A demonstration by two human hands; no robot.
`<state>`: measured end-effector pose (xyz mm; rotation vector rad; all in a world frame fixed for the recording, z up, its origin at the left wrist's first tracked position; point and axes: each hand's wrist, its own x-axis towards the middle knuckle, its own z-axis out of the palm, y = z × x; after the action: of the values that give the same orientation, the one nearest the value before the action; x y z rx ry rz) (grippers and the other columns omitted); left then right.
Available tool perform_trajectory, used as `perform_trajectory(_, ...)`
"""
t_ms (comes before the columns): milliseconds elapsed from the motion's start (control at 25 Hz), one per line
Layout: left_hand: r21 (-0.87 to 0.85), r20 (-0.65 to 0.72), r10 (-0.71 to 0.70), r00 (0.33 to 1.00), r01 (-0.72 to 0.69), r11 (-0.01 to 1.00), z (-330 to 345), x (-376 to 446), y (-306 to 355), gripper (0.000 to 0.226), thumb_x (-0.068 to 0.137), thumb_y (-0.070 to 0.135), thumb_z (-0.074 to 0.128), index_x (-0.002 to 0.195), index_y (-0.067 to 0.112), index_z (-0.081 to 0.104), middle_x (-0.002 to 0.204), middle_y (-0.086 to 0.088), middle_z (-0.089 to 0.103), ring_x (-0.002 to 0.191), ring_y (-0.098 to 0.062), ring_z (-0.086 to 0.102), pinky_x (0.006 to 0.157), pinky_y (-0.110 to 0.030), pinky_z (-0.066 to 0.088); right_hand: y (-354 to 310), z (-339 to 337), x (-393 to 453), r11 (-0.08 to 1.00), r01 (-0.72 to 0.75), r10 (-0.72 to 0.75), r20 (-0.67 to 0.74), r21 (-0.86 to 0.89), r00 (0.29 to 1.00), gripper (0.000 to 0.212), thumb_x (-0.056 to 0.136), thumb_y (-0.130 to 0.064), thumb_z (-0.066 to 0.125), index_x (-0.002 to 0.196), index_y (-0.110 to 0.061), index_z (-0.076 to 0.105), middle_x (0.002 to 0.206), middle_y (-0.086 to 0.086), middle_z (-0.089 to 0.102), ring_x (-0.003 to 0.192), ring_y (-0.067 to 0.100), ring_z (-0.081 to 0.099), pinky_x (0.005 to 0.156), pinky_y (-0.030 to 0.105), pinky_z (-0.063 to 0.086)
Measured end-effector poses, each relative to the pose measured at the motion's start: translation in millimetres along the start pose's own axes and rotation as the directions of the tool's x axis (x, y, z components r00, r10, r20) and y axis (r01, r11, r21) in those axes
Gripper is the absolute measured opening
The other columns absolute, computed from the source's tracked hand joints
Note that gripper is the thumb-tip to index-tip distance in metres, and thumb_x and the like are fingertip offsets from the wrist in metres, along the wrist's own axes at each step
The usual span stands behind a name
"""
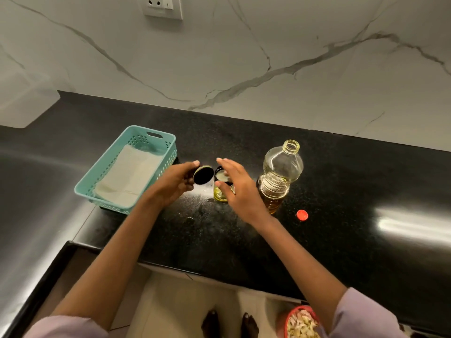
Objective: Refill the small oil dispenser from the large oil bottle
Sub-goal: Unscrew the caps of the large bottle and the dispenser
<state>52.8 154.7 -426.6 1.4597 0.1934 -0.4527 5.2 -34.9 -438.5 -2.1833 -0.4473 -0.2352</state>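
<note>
At frame centre, the left hand (178, 181) pinches a round black lid (202, 175). The right hand (235, 189), fingers spread and relaxed, hovers at the small glass oil dispenser (220, 192). Just right stands the large uncapped clear plastic oil bottle (278, 174) on the black counter (341, 240).

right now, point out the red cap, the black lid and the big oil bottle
red cap (302, 214), head view, on its top face
black lid (202, 175), head view, middle of the round face, held by the left hand (175, 182)
big oil bottle (280, 176), head view, on its clear body
</note>
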Motion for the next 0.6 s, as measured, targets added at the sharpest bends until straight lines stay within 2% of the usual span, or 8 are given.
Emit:
perform_trajectory(80,0.072,0.020,-0.098,0.995,0.097,0.993,-11.9,-4.6,-16.7,0.018,0.092,0.026,0.055,0.089,0.013,0.066,0.077,-0.004,0.058,0.065,-0.010,0.047,0.058,-0.023,0.038,0.2,15.9,12.1,1.000,-0.004,0.003,0.144,0.007,0.990,0.048,0.094,-0.014,0.056,0.140,-0.017,0.043,0.133,0.005,0.054,0.118,0.014,0.051,0.100,0.023,0.041)
perform_trajectory(160,0.077,0.014,-0.136,0.991,0.135,0.988,-19.2,-7.9,-33.2,0.019,0.092,0.026,0.054,0.090,0.012,0.066,0.077,-0.004,0.061,0.065,-0.010,0.050,0.057,-0.022,0.039,4.2,35.1,16.9,1.000,0.016,-0.012,0.205,-0.020,0.979,0.041,0.093,-0.010,0.056,0.133,-0.015,0.053,0.123,0.006,0.063,0.112,0.017,0.057,0.099,0.030,0.046)
perform_trajectory(280,0.100,-0.030,-0.148,0.989,0.150,0.984,-25.6,-12.0,-50.3,0.022,0.093,0.026,0.053,0.093,0.008,0.067,0.073,-0.002,0.058,0.060,-0.008,0.049,0.057,-0.021,0.037,11.6,56.7,13.4,1.000,-0.004,0.007,0.207,-0.013,0.978,0.030,0.091,-0.007,0.057,0.119,-0.012,0.065,0.108,0.009,0.070,0.101,0.021,0.064,0.090,0.037,0.050)
perform_trajectory(440,0.188,-0.116,-0.086,0.990,0.107,0.976,-28.9,-15.8,-65.8,0.019,0.095,0.024,0.051,0.100,0.010,0.063,0.072,0.003,0.058,0.060,-0.007,0.048,0.055,-0.019,0.036,19.5,76.2,2.1,0.993,0.008,0.018,0.211,-0.122,0.977,0.025,0.091,-0.008,0.055,0.112,-0.011,0.068,0.100,0.010,0.072,0.091,0.024,0.066,0.078,0.038,0.053)
perform_trajectory(520,0.242,-0.158,-0.052,0.986,0.090,0.966,-29.8,-16.9,-68.8,0.018,0.096,0.021,0.049,0.103,0.010,0.061,0.078,0.000,0.060,0.063,-0.008,0.049,0.055,-0.020,0.036,26.5,83.6,-4.8,0.983,0.018,0.025,0.225,-0.185,0.974,0.021,0.091,-0.009,0.054,0.107,-0.009,0.068,0.098,0.010,0.072,0.090,0.026,0.066,0.075,0.040,0.053)
perform_trajectory(600,0.294,-0.187,-0.028,0.982,0.083,0.952,-31.0,-18.7,-69.9,0.019,0.095,0.021,0.050,0.107,0.010,0.060,0.087,-0.003,0.063,0.066,-0.009,0.051,0.057,-0.020,0.038,33.9,89.0,-10.3,0.975,-0.013,0.066,0.231,-0.222,0.971,0.023,0.092,-0.010,0.054,0.111,-0.009,0.067,0.103,0.011,0.071,0.095,0.027,0.066,0.077,0.041,0.053)
